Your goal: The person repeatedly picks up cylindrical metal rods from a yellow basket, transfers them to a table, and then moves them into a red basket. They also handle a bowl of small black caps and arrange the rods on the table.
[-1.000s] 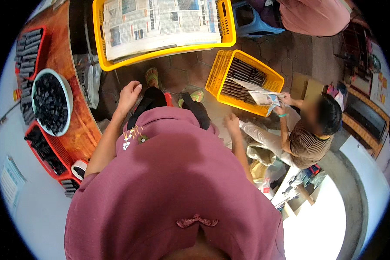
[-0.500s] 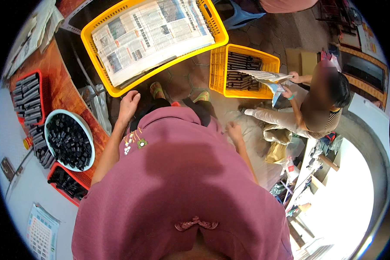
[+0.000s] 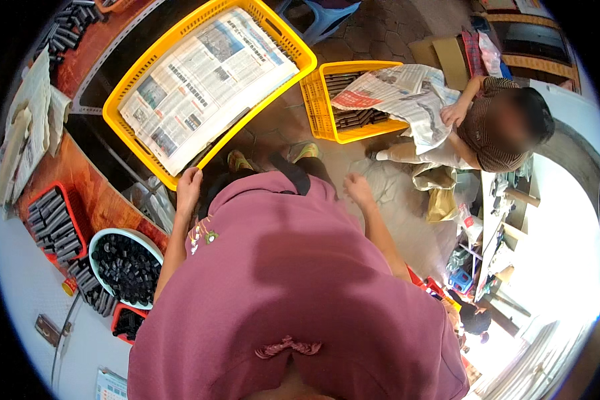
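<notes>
My left hand (image 3: 189, 187) is at the near corner of a large yellow plastic crate (image 3: 223, 141), overlapping its rim. Its fingertips are mostly hidden, so I cannot tell whether it grips the rim. Newspaper sheets (image 3: 203, 90) cover most of what lies in this crate. On the other side of my body, my right hand (image 3: 358, 190) hangs above the floor, fingers loosely bent and apart, with nothing in it. A smaller yellow crate (image 3: 317, 103) farther right holds dark rods (image 3: 360, 119). Beside it a person in a striped top (image 3: 500, 143) spreads a newspaper sheet (image 3: 407, 97) over it.
On the reddish table (image 3: 103, 193) at left are a red basket of dark rods (image 3: 59, 223), a pale bowl of black pieces (image 3: 125, 267) and a smaller red basket (image 3: 128, 323). A blue plastic stool (image 3: 323, 20) stands at the back. Bags (image 3: 442, 200) and shelves are at right.
The view has turned. My left hand has moved nearer the large crate's corner. The other person has opened out the newspaper sheet over the smaller crate.
</notes>
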Motion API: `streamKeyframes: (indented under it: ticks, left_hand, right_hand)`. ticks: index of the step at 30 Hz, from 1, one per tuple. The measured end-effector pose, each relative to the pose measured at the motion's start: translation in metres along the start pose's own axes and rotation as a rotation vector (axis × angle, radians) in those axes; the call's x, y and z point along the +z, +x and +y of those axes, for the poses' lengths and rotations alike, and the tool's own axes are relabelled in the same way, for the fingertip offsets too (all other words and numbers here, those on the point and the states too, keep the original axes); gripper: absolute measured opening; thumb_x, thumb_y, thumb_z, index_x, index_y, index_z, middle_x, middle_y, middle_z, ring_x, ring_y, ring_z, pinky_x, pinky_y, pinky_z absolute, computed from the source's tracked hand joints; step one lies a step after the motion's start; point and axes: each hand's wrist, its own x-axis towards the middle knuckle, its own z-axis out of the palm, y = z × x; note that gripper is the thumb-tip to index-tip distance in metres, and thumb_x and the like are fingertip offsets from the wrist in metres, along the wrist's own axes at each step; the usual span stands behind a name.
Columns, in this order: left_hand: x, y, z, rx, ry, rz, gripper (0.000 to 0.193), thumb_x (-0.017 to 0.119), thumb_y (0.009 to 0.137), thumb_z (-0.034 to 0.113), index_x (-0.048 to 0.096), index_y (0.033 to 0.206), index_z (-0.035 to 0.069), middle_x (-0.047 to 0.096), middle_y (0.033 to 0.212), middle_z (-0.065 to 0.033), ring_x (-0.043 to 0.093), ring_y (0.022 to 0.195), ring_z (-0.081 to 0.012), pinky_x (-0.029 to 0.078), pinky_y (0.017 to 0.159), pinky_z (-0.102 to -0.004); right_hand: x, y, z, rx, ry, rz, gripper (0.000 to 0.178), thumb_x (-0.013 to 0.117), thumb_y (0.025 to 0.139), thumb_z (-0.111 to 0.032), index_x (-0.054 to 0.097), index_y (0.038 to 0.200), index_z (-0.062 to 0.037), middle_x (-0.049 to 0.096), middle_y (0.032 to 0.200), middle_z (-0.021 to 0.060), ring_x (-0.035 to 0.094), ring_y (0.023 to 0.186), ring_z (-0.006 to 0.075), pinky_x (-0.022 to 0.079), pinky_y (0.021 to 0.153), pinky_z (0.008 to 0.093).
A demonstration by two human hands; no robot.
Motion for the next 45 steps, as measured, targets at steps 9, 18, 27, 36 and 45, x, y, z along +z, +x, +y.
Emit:
streamKeyframes:
  ticks: [9, 18, 27, 36, 45]
  left_hand:
    - [-0.002, 0.021, 0.010, -0.011, -0.017, -0.065, 0.041, 0.057, 0.096, 0.027, 0.058, 0.121, -0.006, 0.064, 0.102, -0.0083, 0.060, 0.090, -0.0161, 0.048, 0.082, -0.0288]
    - [0.000, 0.034, 0.019, 0.015, 0.078, -0.112, 0.039, 0.055, 0.097, 0.027, 0.059, 0.119, -0.005, 0.064, 0.097, -0.0070, 0.058, 0.088, -0.0149, 0.046, 0.079, -0.0284]
    - [-0.001, 0.044, 0.035, -0.013, 0.090, -0.137, 0.038, 0.055, 0.096, 0.028, 0.060, 0.117, -0.003, 0.065, 0.096, -0.0074, 0.060, 0.086, -0.0150, 0.046, 0.075, -0.0283]
    - [0.069, 0.057, 0.113, 0.201, 0.260, -0.201, 0.038, 0.057, 0.095, 0.028, 0.061, 0.115, -0.005, 0.067, 0.095, -0.0110, 0.062, 0.089, -0.0173, 0.048, 0.082, -0.0314]
    - [0.273, 0.078, 0.272, 0.300, 0.462, -0.377, 0.041, 0.058, 0.094, 0.026, 0.058, 0.118, -0.006, 0.067, 0.106, -0.0233, 0.065, 0.101, -0.0327, 0.051, 0.087, -0.0375]
  right_hand:
    - [0.013, -0.003, 0.011, 0.044, 0.065, 0.019, 0.030, 0.056, 0.090, -0.021, 0.063, 0.106, 0.0035, 0.067, 0.084, 0.0101, 0.066, 0.071, 0.0188, 0.052, 0.061, 0.0326]
    - [0.024, 0.003, 0.026, 0.037, 0.154, 0.073, 0.029, 0.057, 0.089, -0.020, 0.064, 0.105, 0.0033, 0.067, 0.080, 0.0095, 0.063, 0.065, 0.0170, 0.050, 0.059, 0.0318]
    - [0.023, -0.009, 0.020, 0.080, 0.250, 0.104, 0.026, 0.057, 0.089, -0.019, 0.064, 0.102, 0.0021, 0.066, 0.078, 0.0084, 0.060, 0.063, 0.0160, 0.049, 0.058, 0.0314]
    - [0.018, 0.041, 0.101, 0.075, 0.446, 0.106, 0.016, 0.054, 0.093, -0.016, 0.059, 0.091, -0.0003, 0.057, 0.069, 0.0042, 0.054, 0.058, 0.0144, 0.043, 0.050, 0.0317]
    - [-0.092, 0.154, 0.095, 0.169, 0.568, -0.020, 0.037, 0.058, 0.091, -0.030, 0.064, 0.107, 0.0035, 0.068, 0.087, 0.0183, 0.067, 0.079, 0.0301, 0.050, 0.076, 0.0399]
